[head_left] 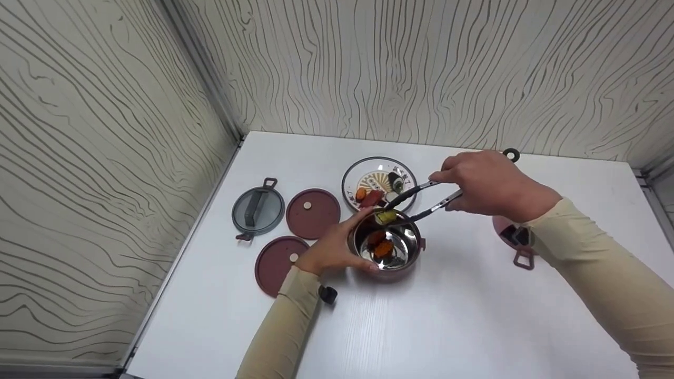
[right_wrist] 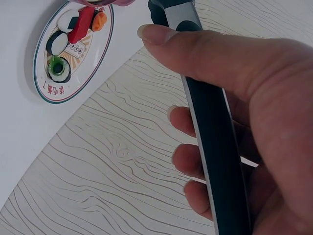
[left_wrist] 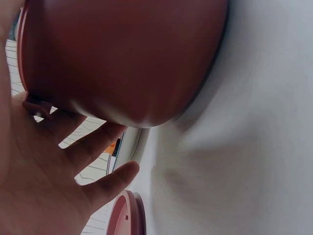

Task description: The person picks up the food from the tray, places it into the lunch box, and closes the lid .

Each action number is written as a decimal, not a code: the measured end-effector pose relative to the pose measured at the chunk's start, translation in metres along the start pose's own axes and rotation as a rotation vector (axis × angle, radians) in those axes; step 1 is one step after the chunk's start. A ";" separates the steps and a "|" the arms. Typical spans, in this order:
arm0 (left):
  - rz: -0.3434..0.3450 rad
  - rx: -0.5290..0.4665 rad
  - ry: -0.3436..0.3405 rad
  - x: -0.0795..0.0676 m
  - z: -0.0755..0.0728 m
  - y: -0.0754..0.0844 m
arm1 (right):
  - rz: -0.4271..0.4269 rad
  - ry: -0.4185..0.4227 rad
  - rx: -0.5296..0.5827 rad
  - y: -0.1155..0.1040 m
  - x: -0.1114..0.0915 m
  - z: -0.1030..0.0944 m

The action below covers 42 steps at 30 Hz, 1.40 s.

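Observation:
My left hand (head_left: 334, 250) holds a dark red round container (head_left: 387, 276) with a shiny steel inside, its thumb at the near rim. In the left wrist view, several of its fingers spread along the container's wall. My right hand (head_left: 482, 181) grips a pair of tongs (head_left: 404, 197) with dark tips and silver handles. Between the tips, a yellow-green food piece (head_left: 386, 217) sits at the far rim of the container. Orange and dark red food pieces (head_left: 383, 248) lie inside. The right wrist view shows the thumb along the tongs' handle (right_wrist: 215, 147).
Behind the container stands a white plate (head_left: 354, 173) with several sushi-like pieces. To the left lie two dark red round lids (head_left: 321, 218) and a grey lid with a handle (head_left: 271, 213). A pinkish-red item with a loop handle (head_left: 523, 259) lies under the right forearm.

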State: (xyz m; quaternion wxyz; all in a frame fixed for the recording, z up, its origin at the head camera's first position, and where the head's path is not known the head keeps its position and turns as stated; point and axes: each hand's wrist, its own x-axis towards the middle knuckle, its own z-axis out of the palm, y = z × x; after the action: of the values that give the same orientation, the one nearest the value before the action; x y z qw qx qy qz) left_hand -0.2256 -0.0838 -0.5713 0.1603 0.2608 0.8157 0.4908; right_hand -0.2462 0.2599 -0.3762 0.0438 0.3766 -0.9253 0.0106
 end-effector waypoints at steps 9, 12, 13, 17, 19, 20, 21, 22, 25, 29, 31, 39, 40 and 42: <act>0.002 -0.001 0.004 0.001 0.000 -0.001 | -0.012 -0.035 -0.018 -0.008 -0.001 0.004; 0.013 -0.028 0.006 0.002 0.000 -0.002 | -0.019 -0.054 -0.036 -0.013 -0.001 0.006; 0.017 -0.035 0.005 0.002 0.001 -0.002 | -0.022 -0.054 -0.040 -0.014 -0.001 0.007; 0.018 -0.036 0.009 0.003 0.001 -0.003 | -0.037 -0.042 -0.047 -0.018 -0.001 0.011; 0.015 -0.041 0.013 0.003 0.001 -0.003 | -0.049 -0.030 -0.051 -0.020 -0.001 0.013; 0.013 -0.044 0.014 0.003 0.001 -0.003 | -0.058 -0.025 -0.054 -0.020 0.000 0.014; 0.013 -0.048 0.016 0.003 0.001 -0.004 | -0.069 -0.021 -0.061 -0.021 0.000 0.014; 0.014 -0.055 0.017 0.003 0.001 -0.004 | -0.080 -0.018 -0.069 -0.021 0.000 0.015; 0.020 -0.073 0.011 0.003 0.001 -0.005 | -0.109 -0.019 -0.089 -0.023 0.002 0.017; 0.024 -0.079 0.007 0.003 0.001 -0.005 | -0.134 -0.028 -0.107 -0.027 0.004 0.020; 0.026 -0.074 0.007 0.004 0.001 -0.005 | -0.146 -0.026 -0.112 -0.030 0.004 0.022; 0.027 -0.052 0.005 0.003 0.001 -0.005 | -0.178 -0.028 -0.167 -0.038 0.008 0.029; 0.022 -0.049 0.006 0.003 0.001 -0.005 | -0.176 -0.030 -0.173 -0.039 0.009 0.029; 0.016 -0.050 0.008 0.003 0.001 -0.005 | -0.171 -0.035 -0.178 -0.040 0.009 0.029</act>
State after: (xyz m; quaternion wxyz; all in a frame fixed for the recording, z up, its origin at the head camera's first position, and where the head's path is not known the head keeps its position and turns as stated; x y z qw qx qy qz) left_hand -0.2287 -0.0832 -0.5762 0.1597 0.2615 0.8017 0.5132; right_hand -0.2272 0.2235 -0.4048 0.0618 0.4488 -0.8878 -0.0818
